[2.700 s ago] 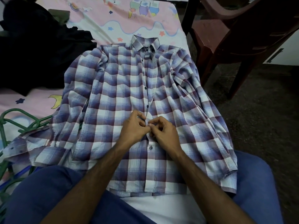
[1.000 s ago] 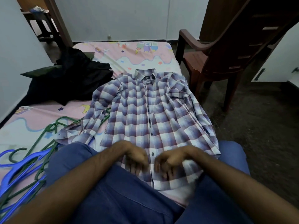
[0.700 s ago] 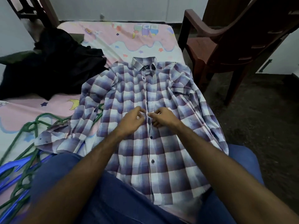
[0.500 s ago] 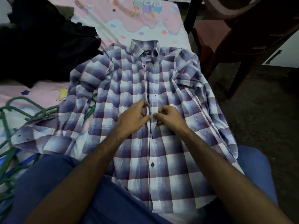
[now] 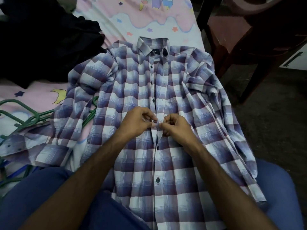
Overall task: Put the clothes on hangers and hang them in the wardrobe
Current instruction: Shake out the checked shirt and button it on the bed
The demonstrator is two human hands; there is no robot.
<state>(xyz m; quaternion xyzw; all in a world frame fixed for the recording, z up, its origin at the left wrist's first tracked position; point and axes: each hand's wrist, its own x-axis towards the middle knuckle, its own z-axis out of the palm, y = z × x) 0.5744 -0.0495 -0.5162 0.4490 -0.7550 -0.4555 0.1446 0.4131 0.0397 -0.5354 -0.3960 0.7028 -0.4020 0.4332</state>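
Both hands — left hand (image 5: 135, 123), right hand (image 5: 177, 126) — pinch the button placket of a plaid shirt (image 5: 132, 83) spread flat on a cartoon-print bed (image 5: 149, 19); light, limp cotton, likely best lifted at the collar or shoulders. Green hangers (image 5: 25, 117) lie left of the shirt, a brown chair (image 5: 240, 35) right.

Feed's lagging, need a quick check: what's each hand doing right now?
Left hand: closed, pinching the placket of the plaid shirt.
Right hand: closed, pinching the same placket from the other side.
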